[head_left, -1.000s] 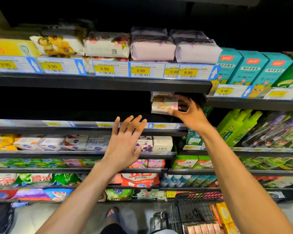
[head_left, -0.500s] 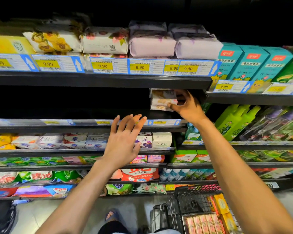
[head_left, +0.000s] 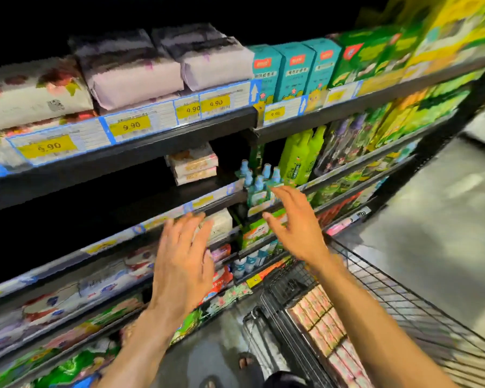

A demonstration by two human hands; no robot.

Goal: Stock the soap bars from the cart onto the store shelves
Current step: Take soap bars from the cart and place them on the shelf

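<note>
A stack of pale soap bars stands on the dark second shelf, under the price-tag rail. My right hand hovers empty below and to the right of it, fingers spread, above the cart. My left hand is raised in front of the lower shelves, fingers straight, holding nothing. Rows of pink soap bars lie packed in the wire cart at the lower right.
Wrapped purple and floral packs fill the top shelf with teal boxes to their right. Small blue bottles and green bottles stand right of the soap stack. Grey floor lies beyond the cart.
My right hand has let go of the soap stack and drawn back down and right. The camera has swung right and tilted, showing more of the cart.
</note>
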